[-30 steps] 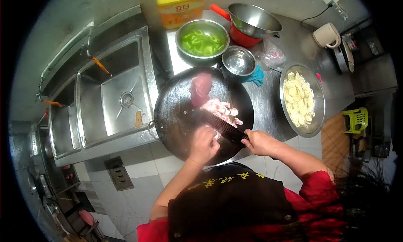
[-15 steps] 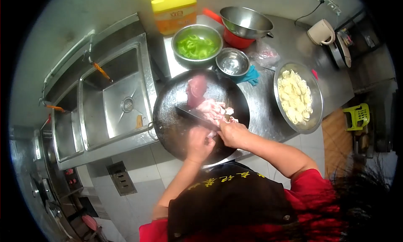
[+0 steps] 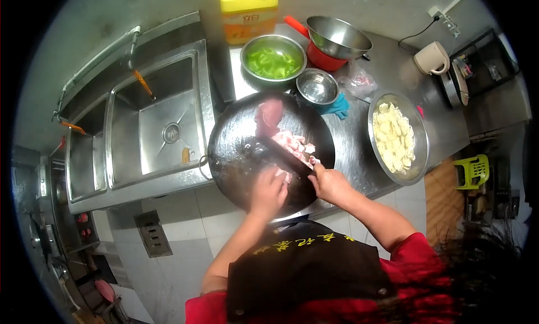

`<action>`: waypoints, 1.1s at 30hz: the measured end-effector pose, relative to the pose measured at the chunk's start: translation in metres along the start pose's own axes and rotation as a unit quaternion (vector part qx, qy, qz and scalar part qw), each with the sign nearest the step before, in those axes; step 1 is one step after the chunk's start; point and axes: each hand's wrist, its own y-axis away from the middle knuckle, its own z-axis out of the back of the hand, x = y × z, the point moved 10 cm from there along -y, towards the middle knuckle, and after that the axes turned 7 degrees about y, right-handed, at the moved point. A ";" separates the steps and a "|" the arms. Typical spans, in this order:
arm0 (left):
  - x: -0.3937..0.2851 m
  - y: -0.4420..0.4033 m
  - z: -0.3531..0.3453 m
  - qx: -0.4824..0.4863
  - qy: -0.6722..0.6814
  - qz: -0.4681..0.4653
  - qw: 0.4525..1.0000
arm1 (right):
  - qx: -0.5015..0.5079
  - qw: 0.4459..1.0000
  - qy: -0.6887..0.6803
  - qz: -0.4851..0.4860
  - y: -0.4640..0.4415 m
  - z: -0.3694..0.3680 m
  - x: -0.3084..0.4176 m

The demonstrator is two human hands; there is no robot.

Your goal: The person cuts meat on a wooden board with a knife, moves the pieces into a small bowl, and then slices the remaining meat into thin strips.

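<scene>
Fairly bright, cool light fills the middle of the frame, its source out of view. White glare marks the steel counter [image 3: 357,147] at upper centre, and a paler sheen lies across the dark round board [image 3: 233,169]. The sink [image 3: 154,147] at left shows soft reflections, with shadow on the tiles [image 3: 174,214] below its edge. Motion blur smears the left hand [image 3: 268,194]. Wide-angle distortion bows straight lines outward, black fills the corners, and the lower right sinks into murk.
</scene>
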 end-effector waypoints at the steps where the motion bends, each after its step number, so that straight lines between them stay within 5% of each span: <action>1: -0.004 0.001 0.004 -0.003 -0.019 0.005 1.000 | -0.031 0.999 -0.010 -0.013 0.005 0.007 -0.001; 19: 0.016 0.007 -0.012 0.050 0.025 0.021 0.998 | 0.138 0.988 0.048 0.050 0.039 0.005 -0.006; 33: 0.020 0.005 -0.008 0.019 0.046 0.018 0.999 | 0.062 0.993 0.002 0.097 -0.032 -0.019 0.043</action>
